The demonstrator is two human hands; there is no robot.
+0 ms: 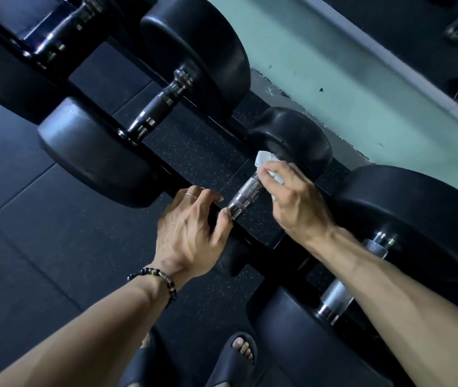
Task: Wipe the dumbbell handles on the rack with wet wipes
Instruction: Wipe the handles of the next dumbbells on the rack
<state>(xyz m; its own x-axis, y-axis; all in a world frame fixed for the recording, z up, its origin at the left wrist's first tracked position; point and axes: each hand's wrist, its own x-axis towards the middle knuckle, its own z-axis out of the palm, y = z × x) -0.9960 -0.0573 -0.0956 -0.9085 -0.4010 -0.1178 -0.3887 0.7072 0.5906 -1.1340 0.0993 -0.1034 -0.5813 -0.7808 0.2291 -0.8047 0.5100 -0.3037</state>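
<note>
On rack (253, 244), R hand (292, 199) fingers grip wipe (264, 159) round dumbbell handle (246, 195); L hand (191, 236) relaxed.

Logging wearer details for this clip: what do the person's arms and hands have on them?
Both forearms are bare, with no sleeves or gloves in view. The left hand wears a thin silver ring on one finger, and its wrist carries a dark beaded bracelet with a few lighter beads. The right hand shows no jewellery.

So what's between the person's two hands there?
In the head view, the knurled dumbbell handle spans between left hand and right hand, which holds the wet wipe.
</note>
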